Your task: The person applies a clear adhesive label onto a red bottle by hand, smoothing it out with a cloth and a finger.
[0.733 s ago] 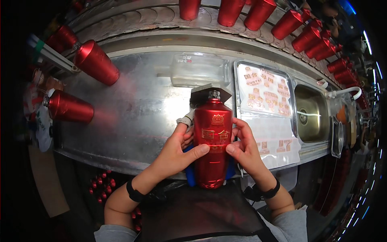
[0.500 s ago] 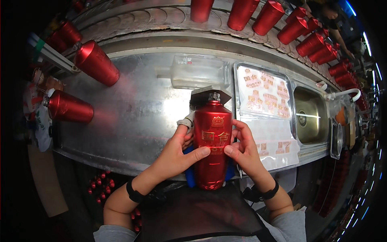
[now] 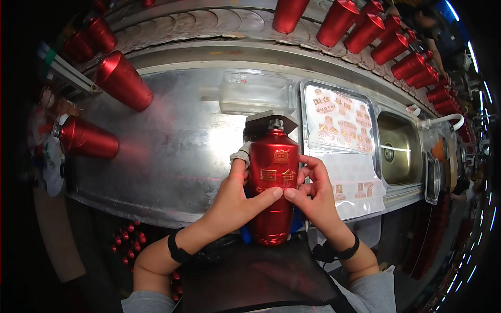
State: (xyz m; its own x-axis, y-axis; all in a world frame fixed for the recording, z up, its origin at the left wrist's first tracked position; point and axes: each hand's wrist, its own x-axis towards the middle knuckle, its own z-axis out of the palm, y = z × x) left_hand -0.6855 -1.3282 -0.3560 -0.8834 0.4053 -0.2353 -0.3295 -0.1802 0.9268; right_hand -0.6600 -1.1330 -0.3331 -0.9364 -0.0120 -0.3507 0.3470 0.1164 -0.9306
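Observation:
A glossy red bottle [image 3: 273, 224] with gold lettering leans toward me at the front of the metal table, its clear glass neck pointing away. My left hand [image 3: 239, 195] grips its left side, with white wrapping on one finger. On the right side my right hand [image 3: 316, 192] holds it, fingers partly hidden by the bottle. Both thumbs press on the front, their tips almost meeting over the lower line of lettering. Behind the neck is a dark angular stand [image 3: 254, 125]. Something blue [image 3: 245, 233] shows beneath the bottle.
To the right, a metal tray [image 3: 303, 112] carries sheets of gold-printed decals [image 3: 342, 122], beside a sink [image 3: 399, 151]. A clear rectangular container [image 3: 257, 94] lies behind. Two red bottles [image 3: 124, 81] rest at left. A conveyor [image 3: 209, 26] with several red bottles curves across the back.
Both thumbs have slid inward across the bottle's front, nearly together. Bottles on the conveyor have shifted to the right. The held bottle stays about where it was.

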